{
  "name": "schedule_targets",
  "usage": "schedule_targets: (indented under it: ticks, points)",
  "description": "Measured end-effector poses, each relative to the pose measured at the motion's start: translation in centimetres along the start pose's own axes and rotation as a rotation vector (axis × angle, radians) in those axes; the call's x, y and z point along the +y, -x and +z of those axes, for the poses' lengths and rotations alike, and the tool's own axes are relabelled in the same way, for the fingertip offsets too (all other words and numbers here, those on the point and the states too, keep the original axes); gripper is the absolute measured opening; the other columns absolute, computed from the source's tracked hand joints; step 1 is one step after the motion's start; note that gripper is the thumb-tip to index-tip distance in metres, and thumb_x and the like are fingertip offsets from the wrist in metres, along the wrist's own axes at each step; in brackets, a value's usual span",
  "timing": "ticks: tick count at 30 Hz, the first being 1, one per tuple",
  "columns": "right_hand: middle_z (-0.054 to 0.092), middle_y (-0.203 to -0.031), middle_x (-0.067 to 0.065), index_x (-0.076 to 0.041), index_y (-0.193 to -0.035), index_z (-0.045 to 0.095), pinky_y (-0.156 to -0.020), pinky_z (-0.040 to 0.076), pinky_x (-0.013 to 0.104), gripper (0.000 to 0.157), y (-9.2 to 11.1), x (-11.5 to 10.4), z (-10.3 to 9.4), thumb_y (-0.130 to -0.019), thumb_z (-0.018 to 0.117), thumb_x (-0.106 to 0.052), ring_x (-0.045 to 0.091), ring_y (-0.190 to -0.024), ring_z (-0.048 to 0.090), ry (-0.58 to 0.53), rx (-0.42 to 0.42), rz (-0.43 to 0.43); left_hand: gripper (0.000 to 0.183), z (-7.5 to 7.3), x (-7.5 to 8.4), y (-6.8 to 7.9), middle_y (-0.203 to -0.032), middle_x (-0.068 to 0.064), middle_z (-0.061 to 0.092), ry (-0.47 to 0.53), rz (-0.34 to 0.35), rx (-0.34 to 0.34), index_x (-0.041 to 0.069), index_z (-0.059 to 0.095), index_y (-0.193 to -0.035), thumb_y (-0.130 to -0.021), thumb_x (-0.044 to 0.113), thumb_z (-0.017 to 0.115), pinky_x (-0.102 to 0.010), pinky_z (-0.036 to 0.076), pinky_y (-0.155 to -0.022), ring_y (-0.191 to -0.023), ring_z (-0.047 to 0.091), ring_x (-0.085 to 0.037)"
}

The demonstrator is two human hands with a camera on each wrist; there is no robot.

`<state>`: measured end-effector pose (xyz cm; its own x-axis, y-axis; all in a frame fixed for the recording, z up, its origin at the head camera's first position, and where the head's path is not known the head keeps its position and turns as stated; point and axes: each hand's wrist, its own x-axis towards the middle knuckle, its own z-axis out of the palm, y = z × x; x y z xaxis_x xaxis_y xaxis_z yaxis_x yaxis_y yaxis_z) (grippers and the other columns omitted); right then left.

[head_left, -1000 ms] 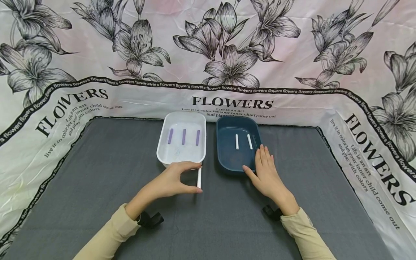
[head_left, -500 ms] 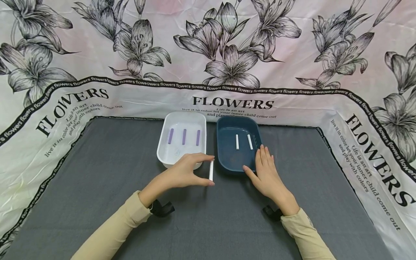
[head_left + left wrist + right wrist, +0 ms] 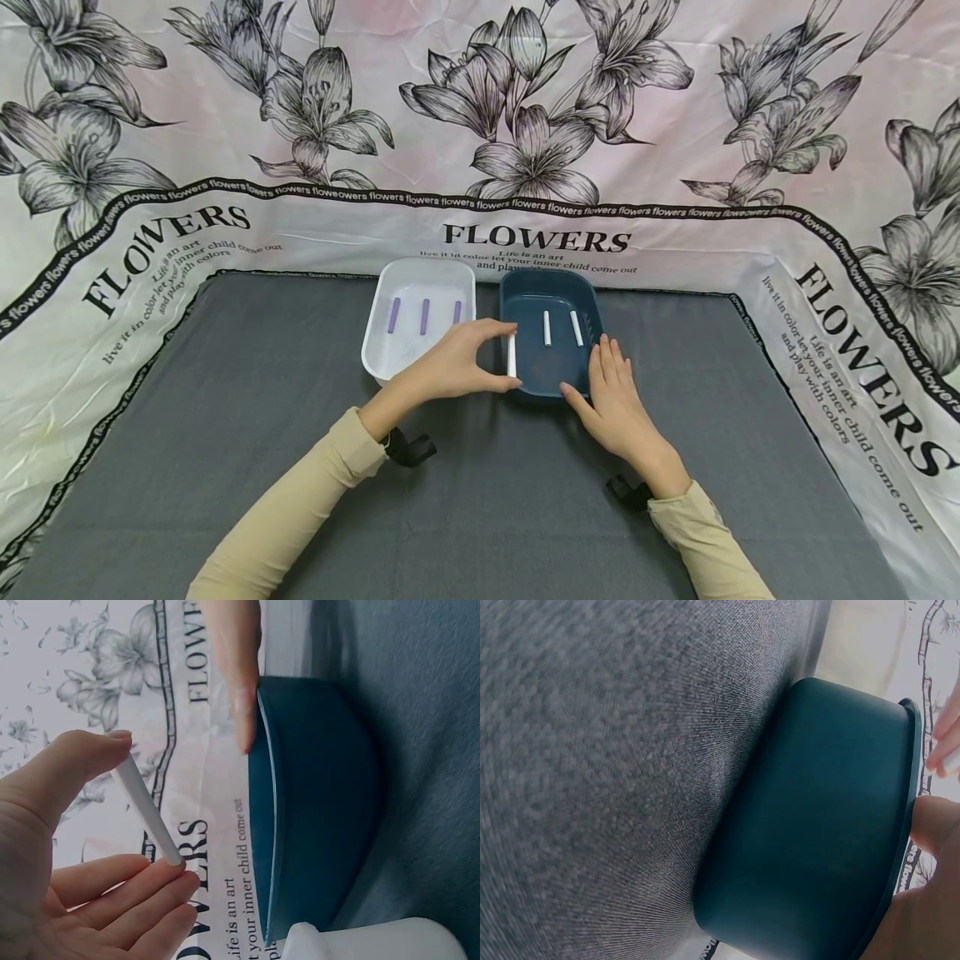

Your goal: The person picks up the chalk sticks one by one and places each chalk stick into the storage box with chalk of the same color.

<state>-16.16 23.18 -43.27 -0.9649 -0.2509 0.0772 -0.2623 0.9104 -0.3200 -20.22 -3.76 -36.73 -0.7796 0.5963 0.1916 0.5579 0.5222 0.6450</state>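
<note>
A white stick of chalk [image 3: 512, 357] is pinched by its two ends between the thumb and fingertips of my left hand [image 3: 459, 358], over the left edge of the dark blue tub [image 3: 551, 371]. The left wrist view shows the same chalk [image 3: 146, 810] held up beside the tub. Two more white chalk sticks [image 3: 547, 328] lie side by side on the tub's floor. My right hand [image 3: 618, 404] rests on the tub's near right corner, fingers along the right rim and thumb at the front rim [image 3: 915, 750].
To the left stands a white tub [image 3: 397, 354] with three purple chalk sticks [image 3: 424, 317] in it; my left hand partly covers its near right corner. Both tubs stand on grey cloth [image 3: 480, 517], in front of a flower-printed white fabric backdrop [image 3: 540, 158].
My left hand has carried the white chalk right and away from me, from in front of the white tub to the blue tub's left edge. The right hand has stayed put.
</note>
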Motion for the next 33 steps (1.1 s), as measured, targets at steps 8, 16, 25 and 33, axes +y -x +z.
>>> schedule_targets:
  ticks: [8, 16, 25, 33]
  points:
    - [-0.008, -0.155, 0.021, 0.009, -0.146, 0.007, -0.112, 0.004, 0.056, 0.088, 0.1, 0.1, 0.0, -0.095, 0.034, -0.058, 0.035, -0.142, -0.008, 0.001, -0.004, 0.006, 0.076, 0.1, -0.2, -2.5, -0.136, -0.005, 0.051, -0.028, -0.050, -0.019, 0.008, 0.047, -0.138, -0.074, 0.039, 0.077, -0.037, 0.039, -0.103, -0.126, 0.045, -0.019]
    - [-0.007, -0.155, 0.021, 0.009, -0.146, 0.007, -0.112, 0.003, 0.056, 0.088, 0.0, 0.2, -0.1, -0.096, 0.033, -0.058, 0.035, -0.142, -0.008, -0.001, -0.006, 0.006, 0.075, 0.4, -1.0, -5.7, -0.135, -0.008, 0.049, -0.075, -0.075, -0.016, 0.006, 0.046, -0.138, -0.076, 0.033, 0.076, -0.037, 0.044, -0.098, -0.123, 0.047, -0.022]
    - [-0.008, -0.155, 0.021, 0.009, -0.147, 0.006, -0.112, 0.003, 0.056, 0.088, 0.0, 0.1, 0.0, -0.096, 0.034, -0.058, 0.034, -0.142, -0.009, -0.004, -0.009, 0.002, 0.074, 0.8, -1.8, -8.5, -0.136, -0.012, 0.045, -0.151, -0.150, -0.089, 0.003, 0.044, -0.139, -0.076, 0.029, 0.073, -0.037, 0.044, -0.097, -0.122, 0.046, -0.025]
    - [-0.008, -0.155, 0.021, 0.008, -0.147, 0.005, -0.112, 0.002, 0.055, 0.088, -0.1, 0.1, 0.1, -0.096, 0.034, -0.057, 0.034, -0.142, -0.009, -0.006, -0.010, 0.002, 0.074, 0.9, -2.0, -10.3, -0.132, -0.012, 0.048, -0.243, -0.199, -0.132, 0.001, 0.046, -0.136, -0.074, 0.028, 0.076, -0.035, 0.043, -0.098, -0.117, 0.048, -0.024]
